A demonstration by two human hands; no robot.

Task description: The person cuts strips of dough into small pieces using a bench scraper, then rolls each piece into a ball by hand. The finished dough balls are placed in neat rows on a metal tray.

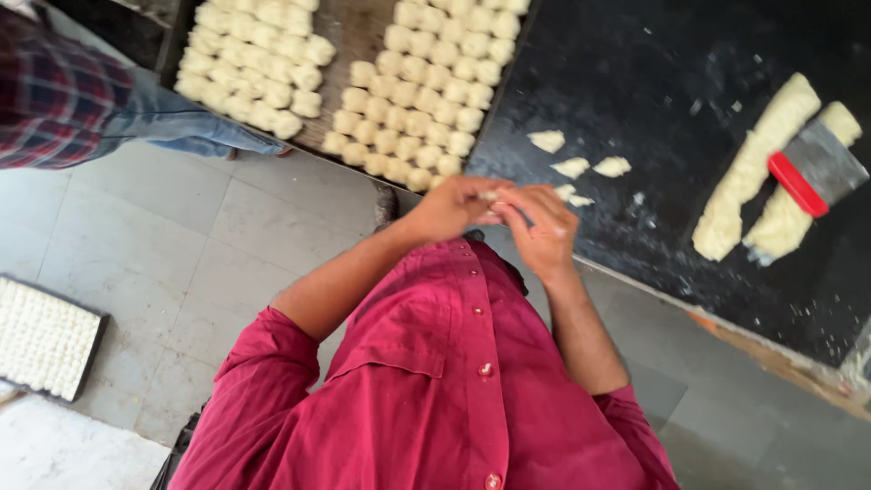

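Observation:
My left hand (452, 209) and my right hand (543, 231) meet in front of my maroon shirt, fingertips together on a small pale dough piece (491, 195). Both hover over the near edge of a black counter (653, 82). Just beyond my fingers, a few cut dough pieces (572, 167) lie loose on the counter. Farther right lie two long dough rolls (751, 172), with a metal scraper (814, 172) with a red handle resting across them.
A dark tray (356, 36) packed with several rows of shaped dough pieces sits beyond my left hand. Another filled tray (41, 340) lies on the grey tiled floor at the left. A person in a plaid shirt and jeans (63, 95) is at the upper left.

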